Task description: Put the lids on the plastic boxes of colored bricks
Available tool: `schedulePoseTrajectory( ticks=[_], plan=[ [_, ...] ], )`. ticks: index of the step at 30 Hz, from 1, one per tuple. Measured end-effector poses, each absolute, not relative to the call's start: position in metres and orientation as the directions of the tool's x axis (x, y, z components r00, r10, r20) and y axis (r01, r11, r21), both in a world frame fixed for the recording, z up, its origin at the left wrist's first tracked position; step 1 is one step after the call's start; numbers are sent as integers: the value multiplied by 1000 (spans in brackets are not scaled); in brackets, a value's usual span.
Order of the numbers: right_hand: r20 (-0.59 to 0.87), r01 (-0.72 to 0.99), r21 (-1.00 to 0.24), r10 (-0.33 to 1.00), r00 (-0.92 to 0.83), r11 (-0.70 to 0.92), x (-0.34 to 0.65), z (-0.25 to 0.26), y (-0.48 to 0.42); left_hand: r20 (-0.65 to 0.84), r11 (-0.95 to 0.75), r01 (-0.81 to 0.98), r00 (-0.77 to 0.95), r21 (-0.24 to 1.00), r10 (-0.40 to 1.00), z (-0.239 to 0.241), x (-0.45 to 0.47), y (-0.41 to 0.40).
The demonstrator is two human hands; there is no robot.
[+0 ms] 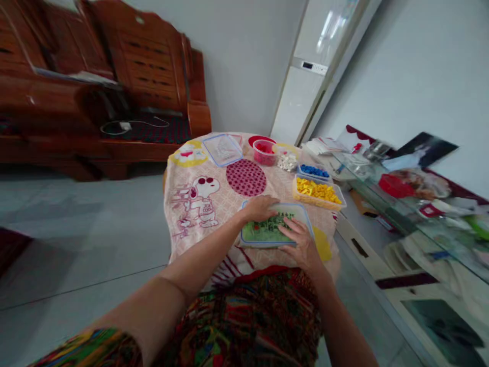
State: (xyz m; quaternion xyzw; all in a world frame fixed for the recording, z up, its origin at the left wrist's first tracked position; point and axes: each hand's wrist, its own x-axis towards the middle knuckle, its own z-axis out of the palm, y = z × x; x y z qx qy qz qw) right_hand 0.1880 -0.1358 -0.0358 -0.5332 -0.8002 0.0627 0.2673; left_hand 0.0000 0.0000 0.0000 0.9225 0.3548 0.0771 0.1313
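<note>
A flat, clear container (267, 236) with a blue-edged lid lies on the cloth-covered table in front of me. Green and dark lettering show through its top. My left hand (260, 208) rests along its far edge, fingers stretched out toward the right. On the right part of the lid, my right hand (301, 243) lies with its fingers spread. Neither hand is wrapped around anything. Just beyond stand a tub of yellow pieces (319, 191), a tub of blue pieces (314, 172) and a round tub of red pieces (264, 153).
A loose clear lid with a blue rim (222, 150) lies at the table's far left. White pieces (287, 162) sit beside the red tub. A cluttered glass-topped cabinet (405, 204) stands close on the right. A wooden bench (153, 66) is at the back left.
</note>
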Motion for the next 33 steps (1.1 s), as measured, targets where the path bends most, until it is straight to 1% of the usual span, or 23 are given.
schedulePoseTrajectory(
  ticks=[3, 5, 8, 10, 12, 15, 22, 29, 33],
  plan=[
    [355, 823, -412, 901, -251, 392, 189, -38, -137, 103, -718, 642, 722, 268, 684, -5, 0, -3],
    [330, 802, -447, 907, -263, 396, 192, -35, -136, 137, -728, 632, 723, 264, 677, -8, -1, -4],
    [288, 744, -512, 902, -322, 429, 198, -27, -133, 168, -741, 609, 729, 282, 663, -9, -1, -4],
    [287, 722, -541, 902, -323, 431, 200, -24, -131, 175, -740, 605, 727, 294, 664, -10, -2, -4],
    [290, 727, -545, 908, -303, 417, 200, -24, -130, 181, -742, 601, 727, 298, 662, -10, -2, -3],
    [286, 752, -504, 904, -318, 424, 198, -28, -131, 180, -742, 605, 726, 290, 663, -11, -2, -3],
    [314, 771, -364, 848, -427, 523, 202, -33, -132, 188, -742, 606, 724, 287, 664, -13, -1, -2],
    [269, 763, -335, 832, -484, 552, 208, -33, -126, 191, -752, 604, 731, 266, 655, -14, -1, -2],
    [283, 767, -311, 825, -489, 561, 206, -35, -127, 188, -753, 608, 732, 253, 655, -13, -2, -2]
  ],
)
